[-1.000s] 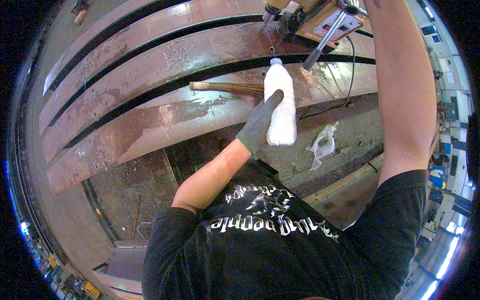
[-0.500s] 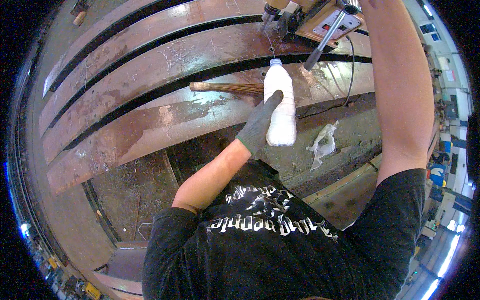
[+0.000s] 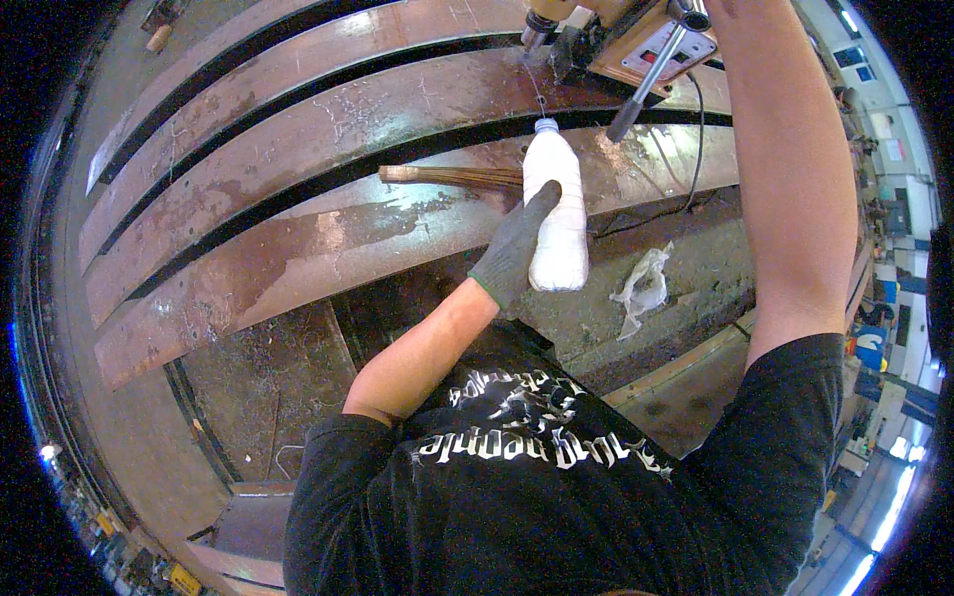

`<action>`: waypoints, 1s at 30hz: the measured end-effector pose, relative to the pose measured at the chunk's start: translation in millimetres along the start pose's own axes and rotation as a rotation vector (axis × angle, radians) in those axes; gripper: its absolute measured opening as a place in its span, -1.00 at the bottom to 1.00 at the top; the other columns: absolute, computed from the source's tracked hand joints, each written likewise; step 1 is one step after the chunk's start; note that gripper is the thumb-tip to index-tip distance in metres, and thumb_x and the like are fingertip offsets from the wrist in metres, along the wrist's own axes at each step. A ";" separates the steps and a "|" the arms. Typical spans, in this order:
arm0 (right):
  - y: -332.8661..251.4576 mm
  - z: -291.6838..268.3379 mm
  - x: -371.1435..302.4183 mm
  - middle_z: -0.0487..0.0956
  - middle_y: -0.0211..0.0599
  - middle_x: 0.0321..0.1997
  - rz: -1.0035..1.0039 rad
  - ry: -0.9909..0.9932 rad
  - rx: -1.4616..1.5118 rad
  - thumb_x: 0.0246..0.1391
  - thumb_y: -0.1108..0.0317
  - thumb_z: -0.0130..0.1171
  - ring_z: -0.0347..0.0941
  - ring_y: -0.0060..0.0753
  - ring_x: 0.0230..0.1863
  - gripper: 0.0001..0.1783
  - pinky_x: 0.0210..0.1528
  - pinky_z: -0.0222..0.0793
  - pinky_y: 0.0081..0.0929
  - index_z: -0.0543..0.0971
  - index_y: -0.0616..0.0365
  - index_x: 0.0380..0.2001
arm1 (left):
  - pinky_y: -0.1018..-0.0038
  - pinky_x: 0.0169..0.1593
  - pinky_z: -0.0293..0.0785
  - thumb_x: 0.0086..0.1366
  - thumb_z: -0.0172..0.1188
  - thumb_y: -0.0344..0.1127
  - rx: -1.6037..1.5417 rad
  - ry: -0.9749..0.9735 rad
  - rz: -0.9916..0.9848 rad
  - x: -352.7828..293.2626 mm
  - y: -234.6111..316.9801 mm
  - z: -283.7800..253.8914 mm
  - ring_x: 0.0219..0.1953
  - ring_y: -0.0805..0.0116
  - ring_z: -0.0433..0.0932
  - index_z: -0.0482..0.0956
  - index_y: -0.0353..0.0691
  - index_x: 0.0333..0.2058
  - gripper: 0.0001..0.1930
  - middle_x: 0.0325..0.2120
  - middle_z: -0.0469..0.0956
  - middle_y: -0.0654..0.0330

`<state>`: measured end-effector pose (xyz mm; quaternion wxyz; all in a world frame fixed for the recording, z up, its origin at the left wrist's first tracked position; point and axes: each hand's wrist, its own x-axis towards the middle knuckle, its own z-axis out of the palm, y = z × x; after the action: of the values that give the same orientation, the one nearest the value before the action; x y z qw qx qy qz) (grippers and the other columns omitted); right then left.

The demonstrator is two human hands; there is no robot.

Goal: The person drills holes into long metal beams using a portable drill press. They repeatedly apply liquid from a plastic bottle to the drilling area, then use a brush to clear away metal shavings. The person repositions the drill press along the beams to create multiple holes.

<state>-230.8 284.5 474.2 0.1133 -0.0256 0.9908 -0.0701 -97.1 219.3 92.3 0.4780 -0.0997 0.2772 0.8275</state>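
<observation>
My left hand (image 3: 515, 238), in a dark grey glove, is closed round a white plastic bottle (image 3: 558, 223) with its thumb across the front. From the bottle's pale blue cap (image 3: 546, 125), pointing away from me, a thin stream of liquid runs toward the drill chuck (image 3: 539, 35). That chuck belongs to a portable drilling machine (image 3: 651, 50) set on the steel. My right forearm (image 3: 795, 169) reaches up past the machine's right side; the hand itself is beyond the top edge. A lever with a dark grip (image 3: 626, 117) slants down from the machine.
Long rusty steel beams (image 3: 268, 214) with dark gaps between them cross the view, wet in patches and strewn with shavings. A bundle of thin sticks (image 3: 447, 175) lies partly behind the bottle. A black cable (image 3: 700, 129) trails off the machine. Crumpled clear plastic (image 3: 646, 290) rests lower right.
The bottle and my left hand have hardly moved. The thin stream from the cap now shows a small loop or drop just above it.
</observation>
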 end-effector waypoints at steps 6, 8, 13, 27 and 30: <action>7.1 -2.1 -7.4 0.66 -0.23 -0.37 -0.140 0.011 0.046 0.12 -0.13 0.28 0.54 -0.40 -0.40 -0.32 -0.30 0.51 -0.36 0.64 0.24 0.08 | 0.36 -0.18 0.67 0.41 0.26 0.08 0.007 -0.033 -0.002 -1.0 -0.6 -3.4 -0.26 0.30 0.68 0.44 -0.35 0.17 -0.38 -0.18 0.65 0.12; 10.8 -4.6 -8.2 0.68 -0.21 -0.34 -0.138 0.011 0.017 0.13 -0.14 0.26 0.57 -0.39 -0.38 -0.32 -0.30 0.52 -0.36 0.65 0.25 0.08 | 0.36 -0.17 0.67 0.41 0.26 0.09 0.011 -0.036 -0.012 -0.2 -0.3 -2.9 -0.25 0.30 0.68 0.43 -0.36 0.18 -0.36 -0.16 0.65 0.12; -17.3 5.2 -3.8 0.71 -0.13 -0.27 0.082 0.059 -0.137 0.15 -0.19 0.20 0.63 -0.36 -0.29 -0.29 -0.25 0.56 -0.34 0.66 0.26 0.07 | 0.37 -0.14 0.67 0.39 0.28 0.11 0.046 -0.007 0.026 0.6 -0.4 -4.0 -0.21 0.31 0.68 0.43 -0.36 0.19 -0.33 -0.13 0.64 0.13; 4.6 -6.0 -1.6 0.70 -0.06 -0.25 -0.138 -0.062 -0.037 0.14 -0.19 0.22 0.63 -0.29 -0.28 -0.29 -0.26 0.56 -0.32 0.67 0.27 0.04 | 0.35 -0.13 0.67 0.39 0.28 0.11 0.068 0.005 0.018 0.3 0.5 -4.6 -0.21 0.28 0.68 0.43 -0.41 0.17 -0.33 -0.12 0.64 0.07; 7.4 0.0 3.5 0.70 -0.07 -0.26 -0.113 -0.035 -0.004 0.14 -0.18 0.24 0.62 -0.28 -0.28 -0.31 -0.28 0.55 -0.32 0.68 0.26 0.03 | 0.34 -0.13 0.67 0.40 0.27 0.10 0.058 -0.012 0.020 -2.9 2.0 -1.1 -0.21 0.28 0.69 0.44 -0.39 0.16 -0.35 -0.12 0.64 0.07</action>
<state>-234.5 291.6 472.3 0.1263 -0.0829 0.9858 -0.0740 -97.4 215.7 93.3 0.4740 -0.0781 0.2994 0.8243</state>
